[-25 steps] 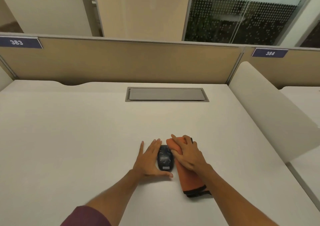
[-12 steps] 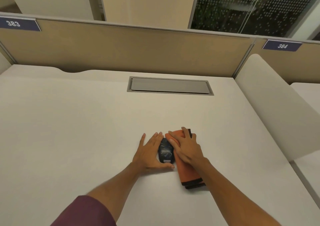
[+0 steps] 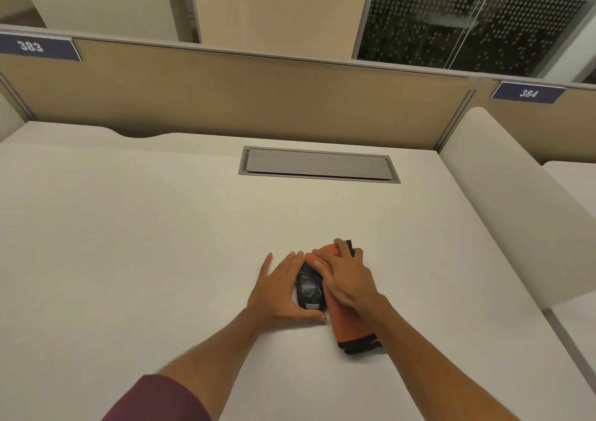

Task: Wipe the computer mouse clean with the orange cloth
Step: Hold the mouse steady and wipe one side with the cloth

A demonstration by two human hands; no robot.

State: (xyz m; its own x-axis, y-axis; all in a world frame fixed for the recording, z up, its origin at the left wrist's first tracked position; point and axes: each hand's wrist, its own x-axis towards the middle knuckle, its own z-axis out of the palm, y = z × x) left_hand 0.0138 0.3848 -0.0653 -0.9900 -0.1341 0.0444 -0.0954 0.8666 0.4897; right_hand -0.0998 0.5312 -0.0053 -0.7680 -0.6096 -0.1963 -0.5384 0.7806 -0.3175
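A black computer mouse lies on the white desk, a small label at its near end. My left hand cups its left side, thumb curled under the near end and fingers flat along it. A folded orange cloth with a dark edge lies right beside the mouse on its right. My right hand presses flat on the far part of the cloth, fingers spread and touching the mouse's right side. The cloth's far end is mostly hidden under that hand.
A grey cable hatch is set in the desk behind the hands. A beige partition closes the back, and a white curved divider bounds the right side. Signs read 383 and 384.
The head view has shifted a little. Both hands stay on the mouse and cloth; my right hand has edged slightly along the cloth against the mouse.
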